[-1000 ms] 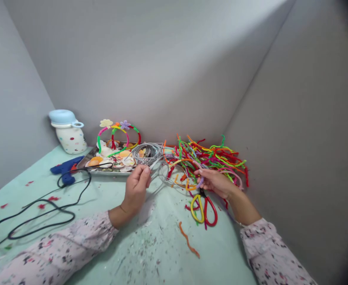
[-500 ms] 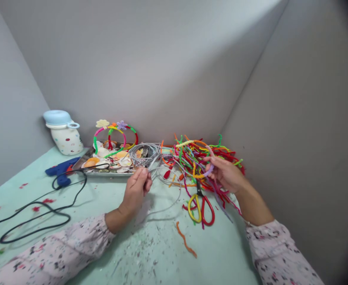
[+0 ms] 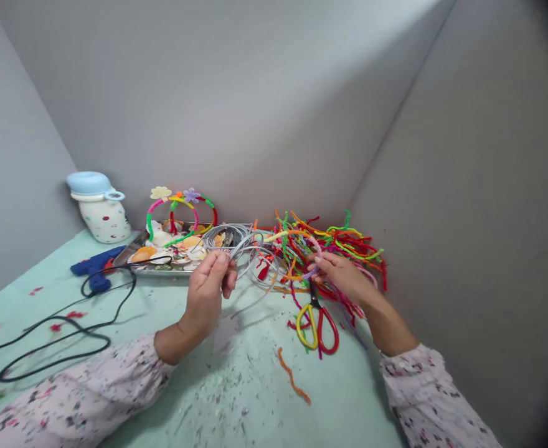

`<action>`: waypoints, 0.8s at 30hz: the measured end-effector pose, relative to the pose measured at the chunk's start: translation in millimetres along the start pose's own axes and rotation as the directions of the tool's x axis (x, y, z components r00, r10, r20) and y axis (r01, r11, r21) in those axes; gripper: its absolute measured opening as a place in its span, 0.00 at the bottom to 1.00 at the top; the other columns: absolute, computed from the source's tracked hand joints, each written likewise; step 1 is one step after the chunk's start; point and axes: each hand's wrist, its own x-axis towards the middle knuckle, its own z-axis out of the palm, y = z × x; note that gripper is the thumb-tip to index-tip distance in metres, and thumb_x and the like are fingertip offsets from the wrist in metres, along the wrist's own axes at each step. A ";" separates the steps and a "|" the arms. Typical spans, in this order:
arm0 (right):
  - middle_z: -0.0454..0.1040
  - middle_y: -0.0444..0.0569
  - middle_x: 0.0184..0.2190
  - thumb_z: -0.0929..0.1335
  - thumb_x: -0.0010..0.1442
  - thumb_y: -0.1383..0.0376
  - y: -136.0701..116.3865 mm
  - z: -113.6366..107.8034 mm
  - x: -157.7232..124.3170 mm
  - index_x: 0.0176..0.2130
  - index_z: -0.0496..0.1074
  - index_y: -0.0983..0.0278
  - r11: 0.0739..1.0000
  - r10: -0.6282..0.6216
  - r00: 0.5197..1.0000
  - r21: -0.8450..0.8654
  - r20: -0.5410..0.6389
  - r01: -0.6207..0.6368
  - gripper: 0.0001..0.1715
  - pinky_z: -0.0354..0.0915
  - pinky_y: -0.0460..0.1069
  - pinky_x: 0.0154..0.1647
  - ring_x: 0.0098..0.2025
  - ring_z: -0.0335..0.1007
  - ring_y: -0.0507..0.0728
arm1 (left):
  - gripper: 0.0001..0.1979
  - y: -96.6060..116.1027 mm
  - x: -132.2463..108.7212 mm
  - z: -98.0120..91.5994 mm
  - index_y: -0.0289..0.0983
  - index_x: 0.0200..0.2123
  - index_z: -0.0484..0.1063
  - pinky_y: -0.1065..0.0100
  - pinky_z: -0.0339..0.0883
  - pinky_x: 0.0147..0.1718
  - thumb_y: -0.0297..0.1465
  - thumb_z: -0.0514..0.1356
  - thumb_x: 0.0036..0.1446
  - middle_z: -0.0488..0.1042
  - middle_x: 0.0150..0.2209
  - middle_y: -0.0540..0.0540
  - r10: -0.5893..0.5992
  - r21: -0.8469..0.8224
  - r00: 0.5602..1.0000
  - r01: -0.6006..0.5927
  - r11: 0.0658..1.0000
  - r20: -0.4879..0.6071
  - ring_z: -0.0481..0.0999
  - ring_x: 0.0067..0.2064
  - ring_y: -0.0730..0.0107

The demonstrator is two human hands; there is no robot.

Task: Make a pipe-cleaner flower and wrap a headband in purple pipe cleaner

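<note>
My left hand (image 3: 208,292) pinches a thin grey plastic headband (image 3: 255,264), lifted a little above the mint-green table (image 3: 236,398). More grey headbands (image 3: 230,238) lie in a bundle just behind it. My right hand (image 3: 337,274) is closed on a lilac pipe cleaner (image 3: 312,270) at the edge of a tangled heap of coloured pipe cleaners (image 3: 334,246). Red-and-yellow-handled scissors (image 3: 317,323) lie on the table just below my right hand.
A metal tray (image 3: 136,249) of shells and finished coloured headbands (image 3: 180,208) stands at the back left. A blue glue gun (image 3: 94,266) with a black cord (image 3: 59,336) lies left. A white jar with blue lid (image 3: 99,208) sits in the corner. An orange pipe-cleaner scrap (image 3: 292,376) lies in front.
My left hand has risen slightly with the grey headband. My right hand lifted a lilac pipe cleaner from the heap, then came back down and left toward the headband.
</note>
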 end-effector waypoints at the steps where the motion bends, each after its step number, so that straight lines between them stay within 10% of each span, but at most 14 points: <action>1: 0.77 0.49 0.33 0.67 0.57 0.60 4.4 5.5 1.1 0.36 0.74 0.62 1.000 0.008 1.000 -0.019 0.009 -0.007 0.09 0.69 0.46 0.32 0.30 0.71 0.52 | 0.13 0.9 -0.3 0.7 0.36 0.29 0.64 0.78 0.50 0.16 0.38 0.54 0.60 0.61 0.19 0.53 0.006 -0.010 1.000 -0.006 1.000 -0.001 0.57 0.20 0.80; 7: 0.75 0.47 0.29 0.68 0.55 0.61 24.1 28.2 6.5 0.39 0.74 0.63 0.984 0.054 0.998 -0.168 -0.012 -0.055 0.12 0.67 0.48 0.32 0.30 0.71 0.54 | 0.11 5.1 -0.3 4.0 0.36 0.29 0.64 0.79 0.50 0.15 0.37 0.55 0.59 0.62 0.19 0.53 -0.046 -0.089 0.999 0.045 0.995 -0.010 0.57 0.19 0.81; 12: 0.74 0.52 0.41 0.68 0.55 0.56 -3.2 17.4 0.3 0.44 0.72 0.61 0.946 -0.144 0.945 -0.321 -0.295 0.044 0.18 0.63 0.51 0.42 0.42 0.68 0.58 | 0.11 10.5 4.5 5.7 0.35 0.29 0.63 0.79 0.48 0.14 0.37 0.57 0.57 0.61 0.17 0.54 -0.190 -0.185 0.982 0.187 0.965 0.001 0.57 0.17 0.81; 18: 0.75 0.55 0.42 0.58 0.62 0.46 -44.4 42.4 -30.9 0.46 0.72 0.63 0.985 -0.052 0.961 0.172 0.272 0.005 0.29 0.66 0.51 0.42 0.42 0.71 0.57 | 0.11 4.4 3.9 5.0 0.35 0.29 0.62 0.80 0.48 0.15 0.37 0.58 0.55 0.62 0.17 0.55 -0.341 -0.261 0.936 0.351 0.899 0.082 0.57 0.16 0.83; 24: 0.76 0.48 0.33 0.63 0.61 0.52 -51.8 59.0 -45.2 0.42 0.73 0.63 0.996 -0.089 0.933 0.021 0.349 0.088 0.19 0.63 0.47 0.35 0.32 0.71 0.52 | 0.12 -4.3 0.5 4.8 0.34 0.30 0.64 0.79 0.50 0.17 0.38 0.57 0.58 0.62 0.18 0.54 -0.378 -0.251 0.897 0.429 0.868 0.229 0.56 0.17 0.83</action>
